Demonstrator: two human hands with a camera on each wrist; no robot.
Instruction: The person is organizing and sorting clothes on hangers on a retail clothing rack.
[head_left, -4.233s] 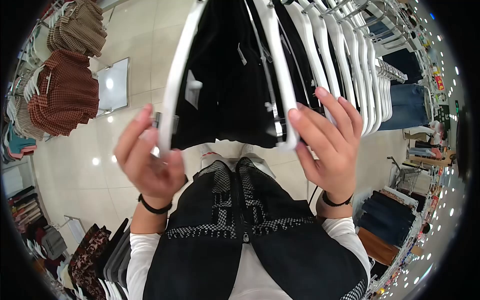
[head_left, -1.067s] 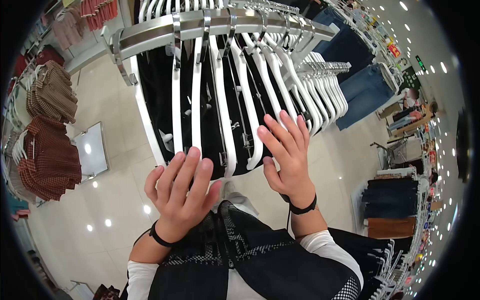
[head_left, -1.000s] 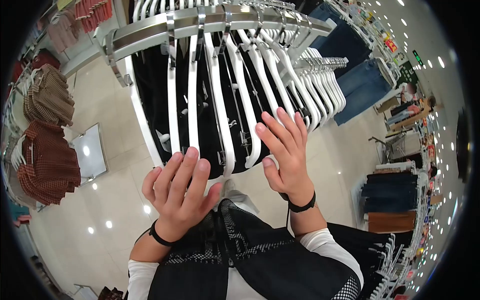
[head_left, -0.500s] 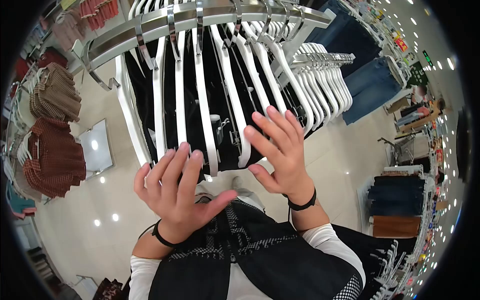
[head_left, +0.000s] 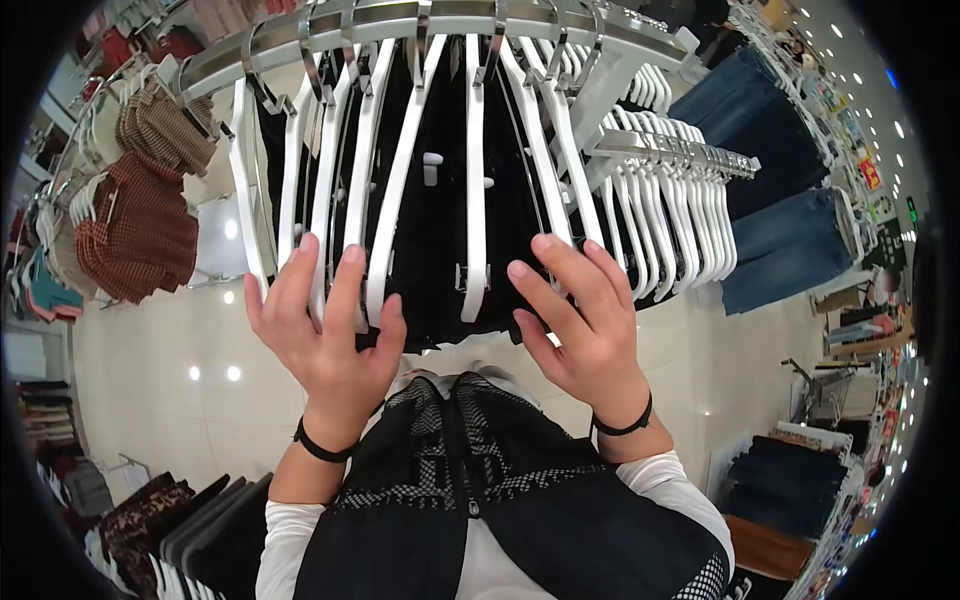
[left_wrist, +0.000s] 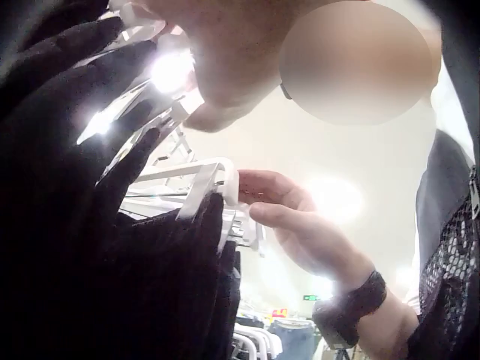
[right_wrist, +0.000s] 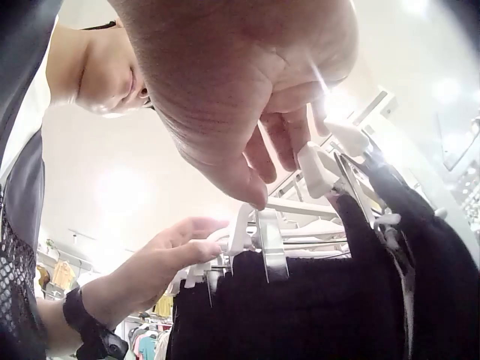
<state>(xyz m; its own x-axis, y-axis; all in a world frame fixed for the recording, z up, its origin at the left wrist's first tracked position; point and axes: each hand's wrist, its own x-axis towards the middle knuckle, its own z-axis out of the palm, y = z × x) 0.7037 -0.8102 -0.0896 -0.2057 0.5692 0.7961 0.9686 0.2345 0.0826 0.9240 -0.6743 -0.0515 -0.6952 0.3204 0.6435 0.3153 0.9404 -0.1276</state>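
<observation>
Black garments (head_left: 437, 190) hang from a row of white hangers (head_left: 475, 220), clipped at the hanger ends. My left hand (head_left: 325, 335) lies across the near ends of several hangers on the left, fingers spread and extended. My right hand (head_left: 590, 340) reaches over hanger ends on the right, fingers lightly bent and parted. One hanger stands by itself between the two hands. In the right wrist view, the right thumb is right at a white hanger with a metal clip (right_wrist: 271, 246), and the left hand (right_wrist: 165, 262) touches hanger ends farther left.
A metal rail (head_left: 380, 28) carries the hangers along the top. Beside it on the right is a lower rack of white hangers (head_left: 665, 215), then blue jeans (head_left: 790, 255). Checked shirts (head_left: 140, 225) hang on the left. Folded dark clothes (head_left: 785, 485) sit at lower right.
The hands have moved farther apart, and the hangers between them have spread, leaving a wider gap round the middle one. About four seconds ago, the hands were at two hangers' ends.
</observation>
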